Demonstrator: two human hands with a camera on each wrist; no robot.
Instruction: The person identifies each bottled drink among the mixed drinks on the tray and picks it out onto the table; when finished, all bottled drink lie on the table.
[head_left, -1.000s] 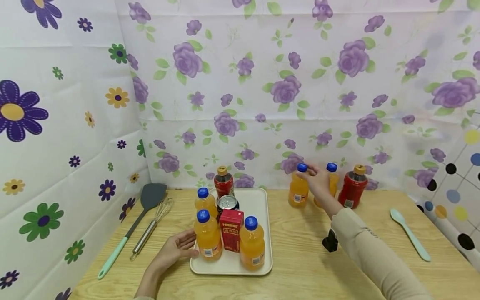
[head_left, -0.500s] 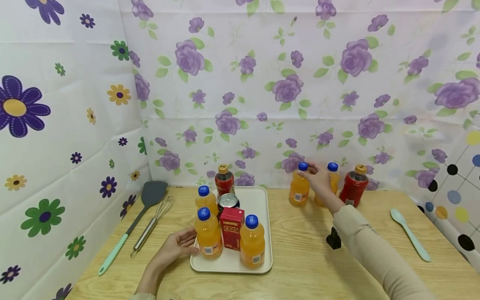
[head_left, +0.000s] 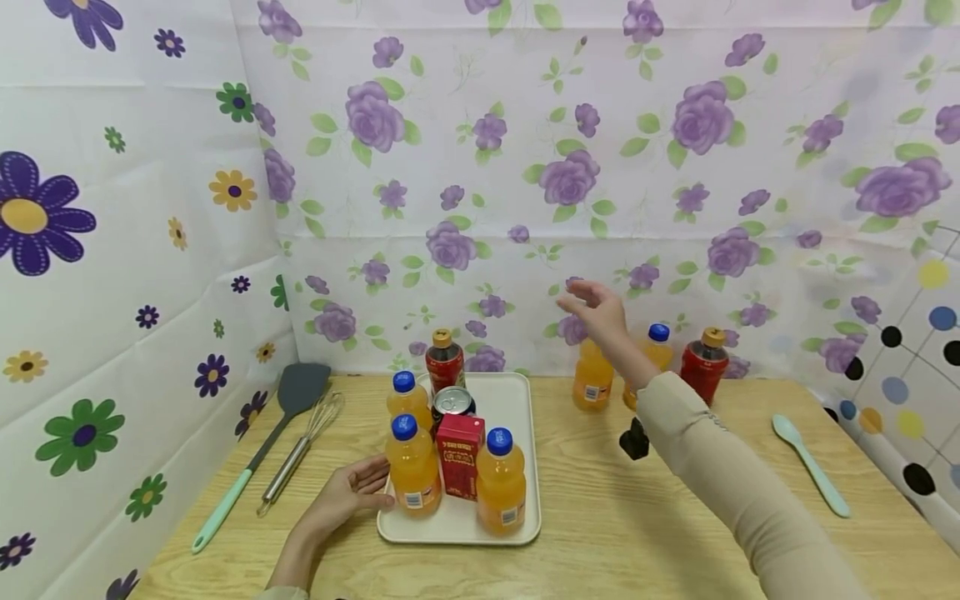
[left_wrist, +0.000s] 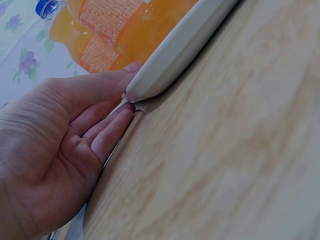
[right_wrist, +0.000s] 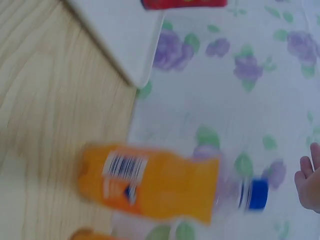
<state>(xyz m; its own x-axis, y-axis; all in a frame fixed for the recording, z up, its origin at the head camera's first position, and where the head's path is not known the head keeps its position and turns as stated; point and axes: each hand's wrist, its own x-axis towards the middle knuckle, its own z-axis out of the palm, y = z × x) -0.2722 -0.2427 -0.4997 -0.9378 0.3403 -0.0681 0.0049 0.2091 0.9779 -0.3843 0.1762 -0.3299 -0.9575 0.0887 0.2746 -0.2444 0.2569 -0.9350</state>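
My left hand pinches the left rim of a cream tray, thumb on top and fingers at the edge below, as the left wrist view shows. On the tray stand orange juice bottles with blue caps, a red carton, a dark can and a dark red-labelled bottle. My right hand hovers over another orange juice bottle at the back, fingers apart and holding nothing. In the right wrist view this bottle stands clear of the hand.
Right of that bottle stand a second juice bottle, partly behind the arm, and a red-labelled bottle. A mint spoon lies far right. A spatula and a whisk lie left of the tray. A flowered cloth hangs behind.
My right hand has come off the cap of the orange juice bottle and risen up and to the left. The bottle stays in place. My left hand keeps its hold on the tray.
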